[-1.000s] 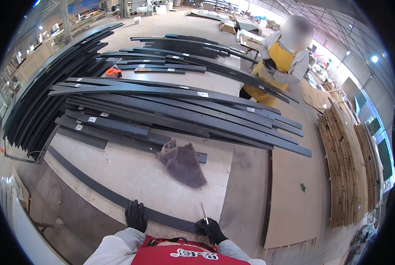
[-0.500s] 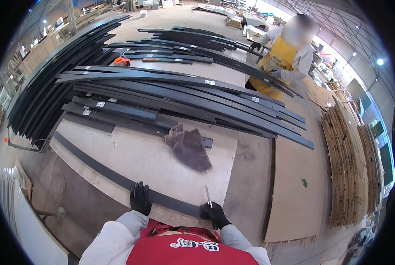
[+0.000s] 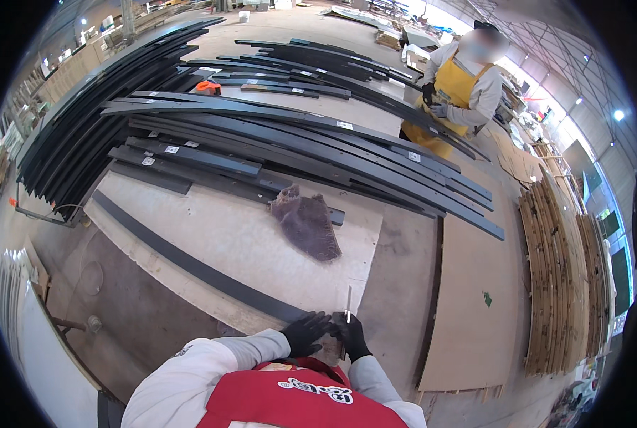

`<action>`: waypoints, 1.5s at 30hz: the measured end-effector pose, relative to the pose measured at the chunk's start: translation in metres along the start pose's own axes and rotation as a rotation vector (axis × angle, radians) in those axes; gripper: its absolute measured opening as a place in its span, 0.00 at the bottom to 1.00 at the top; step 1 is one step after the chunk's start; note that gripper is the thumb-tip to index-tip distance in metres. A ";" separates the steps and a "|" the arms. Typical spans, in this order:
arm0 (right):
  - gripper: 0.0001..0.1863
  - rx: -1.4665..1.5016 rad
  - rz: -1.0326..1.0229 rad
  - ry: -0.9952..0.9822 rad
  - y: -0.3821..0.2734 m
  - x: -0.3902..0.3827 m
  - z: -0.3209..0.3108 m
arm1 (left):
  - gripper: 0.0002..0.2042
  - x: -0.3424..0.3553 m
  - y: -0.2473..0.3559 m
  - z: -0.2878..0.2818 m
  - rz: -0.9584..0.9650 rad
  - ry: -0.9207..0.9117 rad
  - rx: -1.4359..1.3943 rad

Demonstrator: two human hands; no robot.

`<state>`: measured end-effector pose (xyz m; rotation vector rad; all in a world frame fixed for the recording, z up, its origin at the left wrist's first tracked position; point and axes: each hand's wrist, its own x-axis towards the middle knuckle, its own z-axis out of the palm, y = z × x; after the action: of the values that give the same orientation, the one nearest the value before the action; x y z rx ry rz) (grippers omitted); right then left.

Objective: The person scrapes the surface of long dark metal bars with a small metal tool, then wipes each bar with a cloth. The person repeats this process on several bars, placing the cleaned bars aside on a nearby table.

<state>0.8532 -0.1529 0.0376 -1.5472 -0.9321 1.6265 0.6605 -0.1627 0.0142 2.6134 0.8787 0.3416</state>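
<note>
A long dark grey strip [image 3: 204, 274] lies lengthwise on the pale board-topped table [image 3: 225, 221], its right end close to my body. In a black glove, my left hand [image 3: 306, 334] closes over that end, its fingertips beside my right hand. My right hand [image 3: 352, 337], also gloved in black, is closed around a thin, pale, blade-like tool [image 3: 348, 303] that points up and away from me. The tool's exact kind is too small to make out. Ahead of my hands lies a crumpled brown-purple cloth [image 3: 305, 225], partly over the dark bars.
Several dark bars [image 3: 297, 146] with white labels cross the table. More dark bars [image 3: 83, 107] are stacked at left. An orange tool [image 3: 208, 88] sits among them. At right are a brown sheet [image 3: 468, 299] and stacked brown boards [image 3: 553, 278]. A co-worker [image 3: 461, 82] stands far right.
My left hand has slid right along the strip to its end, beside my right hand. The right hand has shifted slightly, still holding the tool. The co-worker's hands have come closer together.
</note>
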 end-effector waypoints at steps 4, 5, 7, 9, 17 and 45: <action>0.17 0.059 0.065 0.040 0.016 -0.009 -0.025 | 0.32 0.002 -0.003 -0.003 0.105 0.008 -0.105; 0.18 0.102 0.095 0.047 0.017 -0.009 -0.031 | 0.31 0.001 -0.008 -0.008 0.118 -0.004 -0.120; 0.24 0.100 0.085 0.057 0.009 -0.013 -0.038 | 0.29 -0.010 -0.019 -0.029 -0.104 0.093 -0.083; 0.27 -0.010 -0.048 0.011 0.013 -0.016 -0.042 | 0.23 -0.031 -0.052 -0.016 -0.428 0.138 0.073; 0.27 -1.097 -0.464 -0.201 -0.008 0.018 -0.053 | 0.27 -0.130 -0.122 -0.040 -0.942 0.370 0.459; 0.25 -1.425 -0.857 -0.850 -0.069 0.071 -0.048 | 0.24 -0.136 -0.125 -0.053 -0.997 0.579 0.368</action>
<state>0.8982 -0.0549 0.0607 -0.6735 -3.0901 0.7923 0.4702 -0.1409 -0.0037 1.9770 2.4479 0.6858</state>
